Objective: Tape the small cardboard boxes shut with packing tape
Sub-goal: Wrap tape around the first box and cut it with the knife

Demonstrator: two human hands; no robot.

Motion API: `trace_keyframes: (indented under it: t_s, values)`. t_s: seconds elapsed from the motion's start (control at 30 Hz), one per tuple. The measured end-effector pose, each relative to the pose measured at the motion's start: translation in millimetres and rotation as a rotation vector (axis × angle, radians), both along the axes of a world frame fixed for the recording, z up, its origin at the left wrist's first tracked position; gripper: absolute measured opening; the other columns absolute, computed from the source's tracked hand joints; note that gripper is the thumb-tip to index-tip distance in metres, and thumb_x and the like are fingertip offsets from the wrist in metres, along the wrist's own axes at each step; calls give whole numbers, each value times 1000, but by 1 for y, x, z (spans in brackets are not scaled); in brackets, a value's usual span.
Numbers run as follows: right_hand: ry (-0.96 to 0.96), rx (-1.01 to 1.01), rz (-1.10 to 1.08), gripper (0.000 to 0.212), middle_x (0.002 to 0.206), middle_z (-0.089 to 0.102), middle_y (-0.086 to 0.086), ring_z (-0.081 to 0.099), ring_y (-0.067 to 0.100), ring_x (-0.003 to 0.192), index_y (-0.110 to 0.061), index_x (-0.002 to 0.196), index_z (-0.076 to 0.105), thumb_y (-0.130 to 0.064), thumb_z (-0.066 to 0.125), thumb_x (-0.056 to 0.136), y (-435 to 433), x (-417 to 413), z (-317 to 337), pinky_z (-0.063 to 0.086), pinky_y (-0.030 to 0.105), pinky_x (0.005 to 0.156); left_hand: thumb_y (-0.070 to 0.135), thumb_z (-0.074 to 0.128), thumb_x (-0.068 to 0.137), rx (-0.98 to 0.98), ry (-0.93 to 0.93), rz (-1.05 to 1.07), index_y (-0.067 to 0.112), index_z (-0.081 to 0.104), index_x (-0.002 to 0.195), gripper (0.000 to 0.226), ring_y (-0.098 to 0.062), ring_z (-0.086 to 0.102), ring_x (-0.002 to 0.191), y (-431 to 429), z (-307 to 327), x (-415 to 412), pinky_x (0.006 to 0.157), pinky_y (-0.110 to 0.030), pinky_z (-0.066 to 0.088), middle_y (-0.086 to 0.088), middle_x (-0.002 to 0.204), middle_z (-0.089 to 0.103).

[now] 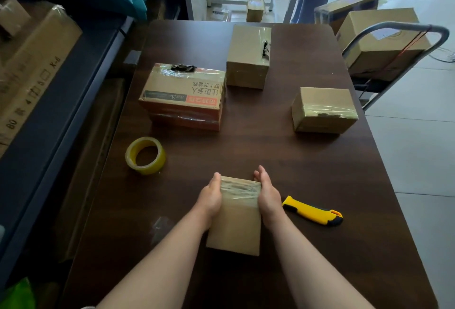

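Note:
A small plain cardboard box (235, 225) stands near the front of the dark wooden table (283, 156), with clear tape across its top. My left hand (210, 196) presses flat against its left side and my right hand (268, 195) presses against its right side, fingers fairly straight. A yellowish roll of packing tape (145, 155) lies to the left. A yellow and black utility knife (312, 210) lies just right of my right hand. Three taped boxes sit farther back: a printed orange one (184, 97), a tall plain one (247, 57) and a small one (323, 110).
A metal trolley (394, 38) loaded with cardboard boxes stands off the table's right edge. Dark shelving with long cartons (32, 67) runs along the left. Another table's legs and a small box (255, 9) on the floor lie beyond the far edge.

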State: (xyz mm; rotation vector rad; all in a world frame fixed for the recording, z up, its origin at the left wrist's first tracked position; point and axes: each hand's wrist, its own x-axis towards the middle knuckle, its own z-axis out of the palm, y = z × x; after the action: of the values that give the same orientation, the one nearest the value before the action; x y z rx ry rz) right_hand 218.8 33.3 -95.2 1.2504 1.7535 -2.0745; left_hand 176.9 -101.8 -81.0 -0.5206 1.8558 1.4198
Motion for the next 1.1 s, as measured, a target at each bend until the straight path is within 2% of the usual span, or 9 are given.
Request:
trace_keyframes:
  t_s: [0.13,0.23,0.37,0.43,0.53,0.7,0.83,1.0,1.1]
  values:
    - [-227,141,221,52,159,25,9,24,26,145,-9,152,26,-34,21,106,10,-8,15,19,35,116,49,24,102,-118,-32,-72,8,42,143,61,-27,44,131,4,17,-7,112,-39,32,-10,142,47]
    - [-296,98,248,60,138,52,13,50,30,126,-3,142,43,-47,29,102,11,-6,33,38,38,107,44,29,102,-76,-78,-48,7,52,128,51,-27,56,113,6,36,-10,103,-40,43,-11,119,60]
    - [-51,-121,-67,36,100,62,3,61,19,93,-13,116,56,-41,39,103,14,-12,67,50,35,84,42,28,103,81,109,140,17,60,118,43,-21,59,104,1,65,-19,90,-37,48,-5,111,64]
    - [70,-123,-154,37,104,59,0,58,15,95,-13,125,57,-36,39,103,16,-14,81,50,31,78,40,32,103,106,251,220,21,60,113,35,-19,60,104,-4,80,-19,95,-40,49,-2,109,64]
    - [186,-105,-178,31,102,60,2,59,13,90,-15,118,62,-29,37,104,7,-10,97,50,28,68,32,41,102,133,344,288,21,56,123,28,-18,61,105,-9,90,-8,97,-42,50,-2,107,64]
    - [105,48,-161,25,102,63,4,61,15,91,-17,110,63,-21,39,102,-9,12,78,52,32,76,19,48,100,75,320,272,18,54,124,25,-15,63,92,-21,74,27,85,-33,55,-4,103,64]
    - [5,189,-41,23,113,61,8,60,21,101,-25,105,64,-22,43,96,-10,26,55,52,39,89,22,55,96,-76,293,38,17,53,124,29,-19,65,88,-30,44,41,81,-36,57,-3,107,62]
    - [7,195,15,24,102,67,2,62,11,91,-12,106,66,-14,43,100,0,35,46,51,26,78,33,59,93,-418,547,-341,27,16,153,74,-21,24,140,-42,29,12,114,-37,24,-1,154,17]
    - [-9,225,135,28,102,68,0,62,8,91,-13,103,68,-16,41,100,2,32,43,48,21,73,38,60,90,-444,534,-475,23,41,140,56,-19,44,127,-43,23,3,105,-36,38,0,138,46]
